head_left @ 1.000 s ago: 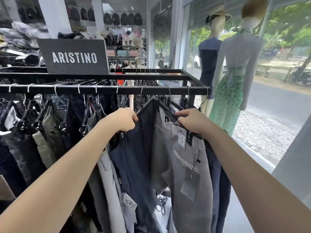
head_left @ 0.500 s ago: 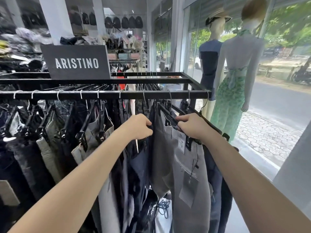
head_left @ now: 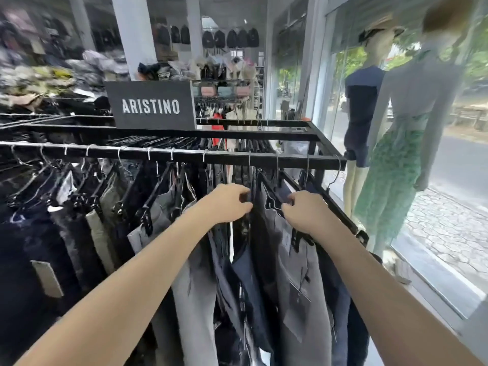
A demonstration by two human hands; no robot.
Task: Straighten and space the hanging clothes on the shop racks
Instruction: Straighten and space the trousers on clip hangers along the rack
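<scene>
Head view shows a black rack [head_left: 184,157] beside the shop window [head_left: 462,180], crowded with hanging trousers [head_left: 105,220]. Near its right end, the left hand [head_left: 228,204] grips the top of a navy pair [head_left: 250,281]. Just beside it, the right hand [head_left: 303,212] pinches the top of a grey pair [head_left: 317,299].

A dark sign [head_left: 151,105] lettered ARISTINO in white stands upright. By the shop window [head_left: 462,167] stand two mannequins, close together: a navy-clad mannequin [head_left: 363,101] in a straw hat and a green-skirted mannequin [head_left: 396,180]. Dark backpacks [head_left: 229,38] hang in a row beyond two white pillars [head_left: 134,35]. Outside the glass lies grey pavement [head_left: 443,228]
</scene>
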